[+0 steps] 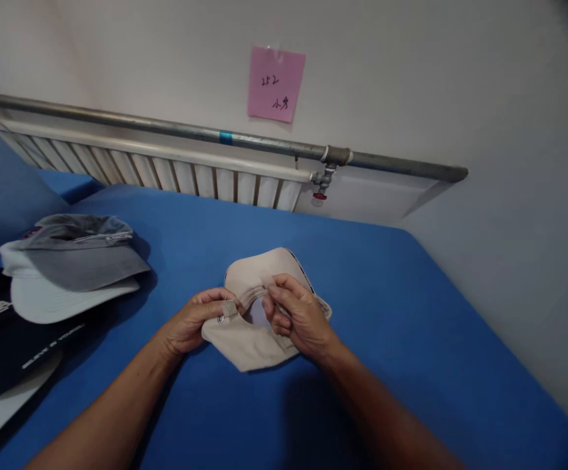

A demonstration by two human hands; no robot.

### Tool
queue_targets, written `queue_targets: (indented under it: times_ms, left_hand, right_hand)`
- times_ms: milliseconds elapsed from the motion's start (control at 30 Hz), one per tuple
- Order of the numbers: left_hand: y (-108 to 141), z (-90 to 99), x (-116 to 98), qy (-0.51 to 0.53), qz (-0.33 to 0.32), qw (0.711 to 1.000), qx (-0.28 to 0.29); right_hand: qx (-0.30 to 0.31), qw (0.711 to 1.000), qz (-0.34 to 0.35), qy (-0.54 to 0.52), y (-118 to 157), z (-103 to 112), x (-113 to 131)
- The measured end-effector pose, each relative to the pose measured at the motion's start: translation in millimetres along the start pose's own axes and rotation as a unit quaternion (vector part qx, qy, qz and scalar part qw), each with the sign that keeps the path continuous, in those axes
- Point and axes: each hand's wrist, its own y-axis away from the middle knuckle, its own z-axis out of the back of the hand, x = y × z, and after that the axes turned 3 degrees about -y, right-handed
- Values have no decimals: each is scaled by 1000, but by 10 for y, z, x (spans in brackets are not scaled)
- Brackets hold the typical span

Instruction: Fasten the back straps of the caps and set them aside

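A beige cap (259, 346) lies on the blue surface in front of me, its brim (264, 264) on the far side and its opening showing between my hands. At the left of the cap, my left hand (200, 316) is closed on its edge, thumb on top, beside a small metal buckle (220, 318). Over the right side of the opening, my right hand (298, 313) has thumb and forefinger pinched together. A pale, thin bit (267, 280) shows at those fingertips; I cannot make out what it is.
On the left lie stacked grey and white caps (83, 254) and a dark navy cap (14, 333). Behind the blue surface (362, 281) run a white radiator (181, 176) and a metal pipe (166, 126) with a red-handled valve (320, 196). A pink note (277, 85) hangs on the wall.
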Motion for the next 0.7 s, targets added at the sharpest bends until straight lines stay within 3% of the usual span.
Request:
queue_targets:
  times_ms: [167,367,700]
  left_hand:
    - [32,-9,-28,-3,7,1000,5]
    - [41,43,8,-14,1,1000,9]
    - [40,44,40,-53,-14,998,8]
  right_hand:
    - [37,997,-23,60,82,-90,7]
    - [40,992,-52,110,55,-76,0]
    - [68,990,-111,62,26,-11,1]
